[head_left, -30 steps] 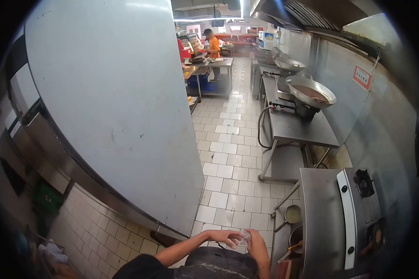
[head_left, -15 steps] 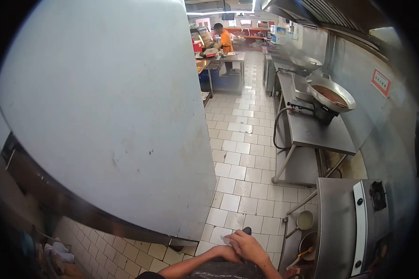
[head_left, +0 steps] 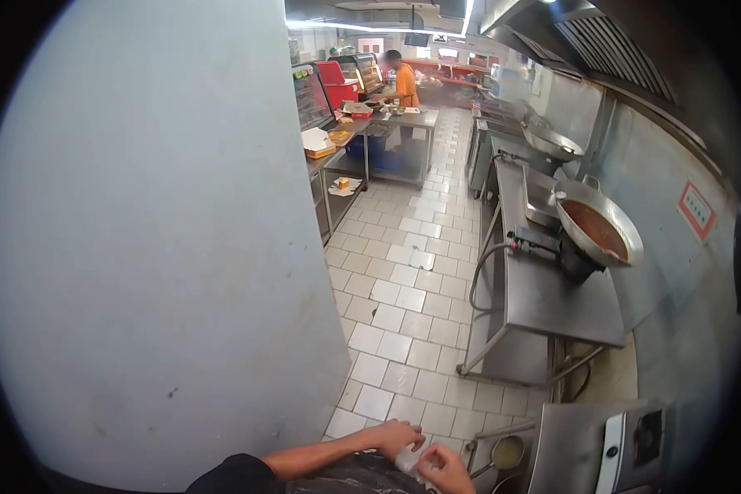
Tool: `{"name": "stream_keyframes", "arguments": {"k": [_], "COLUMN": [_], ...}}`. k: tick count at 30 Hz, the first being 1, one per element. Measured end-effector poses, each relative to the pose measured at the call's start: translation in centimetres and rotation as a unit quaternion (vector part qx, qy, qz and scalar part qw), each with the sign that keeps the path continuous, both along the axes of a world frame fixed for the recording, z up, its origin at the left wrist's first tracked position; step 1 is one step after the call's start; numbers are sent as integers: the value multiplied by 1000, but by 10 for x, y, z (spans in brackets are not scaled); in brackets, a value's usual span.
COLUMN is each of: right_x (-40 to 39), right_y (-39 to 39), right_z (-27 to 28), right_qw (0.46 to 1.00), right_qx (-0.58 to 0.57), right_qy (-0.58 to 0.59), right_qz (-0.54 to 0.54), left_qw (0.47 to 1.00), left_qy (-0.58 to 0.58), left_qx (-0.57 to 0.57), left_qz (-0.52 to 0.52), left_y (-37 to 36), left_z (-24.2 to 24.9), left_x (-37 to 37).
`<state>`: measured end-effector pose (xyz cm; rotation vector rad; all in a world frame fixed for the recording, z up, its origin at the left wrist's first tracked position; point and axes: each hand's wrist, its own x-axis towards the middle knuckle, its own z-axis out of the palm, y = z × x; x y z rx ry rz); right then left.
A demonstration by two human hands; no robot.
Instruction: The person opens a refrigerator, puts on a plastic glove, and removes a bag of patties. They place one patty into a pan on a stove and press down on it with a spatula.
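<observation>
At the bottom of the head view, a crumpled piece of thin, clear plastic (head_left: 408,459) lies between my two hands, in front of the dark apron. I cannot make out whether it is a bag or a glove. My left hand (head_left: 392,436) comes in from the left with its fingers bent over the top of the plastic. Beside it, the thumb and fingers of my right hand (head_left: 443,469) are pinched together at the plastic's right side. The lower part of the right hand is cut off by the frame.
A large pale panel (head_left: 173,206) walls off my left. Tiled floor (head_left: 403,280) runs ahead between steel tables. To the right stand a wok (head_left: 597,222) with reddish-brown liquid, a steel table (head_left: 564,305) and a stove (head_left: 634,453). Far off, a person in orange (head_left: 405,85) works at a counter.
The view has tilted up and moved forward along the panel, showing more of the far counter. My hands have come apart slightly, with the plastic now visible between them.
</observation>
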<state>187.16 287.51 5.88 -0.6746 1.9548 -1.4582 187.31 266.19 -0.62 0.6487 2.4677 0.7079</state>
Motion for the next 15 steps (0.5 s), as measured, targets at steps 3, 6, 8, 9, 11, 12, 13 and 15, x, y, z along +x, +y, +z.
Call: {"name": "stream_keyframes", "arguments": {"k": [3, 6, 8, 9, 11, 12, 13, 15], "right_x": [-36, -63, -81, -91, -109, -118, -128, -153], "right_y": [-16, -27, -30, -30, -34, -36, -39, -52], "right_z": [44, 46, 42, 39, 33, 29, 26, 18], "right_qw": [989, 981, 983, 984, 985, 985, 985, 984], "right_qx": [64, 97, 115, 123, 138, 146, 155, 170], "right_qy": [-78, -90, -86, -83, -73, -66, -58, -48], "right_qz": [112, 142, 117, 101, 73, 59, 42, 9], "left_qw": [998, 994, 996, 995, 997, 996, 998, 989], "left_qy": [14, 38, 28, 31, 41, 46, -7, -97], "left_qx": [49, 88, 82, 86, 72, 73, 60, 75], "left_qz": [32, 42, 36, 39, 10, 13, -16, -83], "left_y": [-2, 9, 9, 9, 7, 7, 8, -5], "left_z": [4, 8, 14, 17, 17, 8, -6, -8], "left_x": [-39, -68, -90, -100, -123, -137, -149, -177]}}
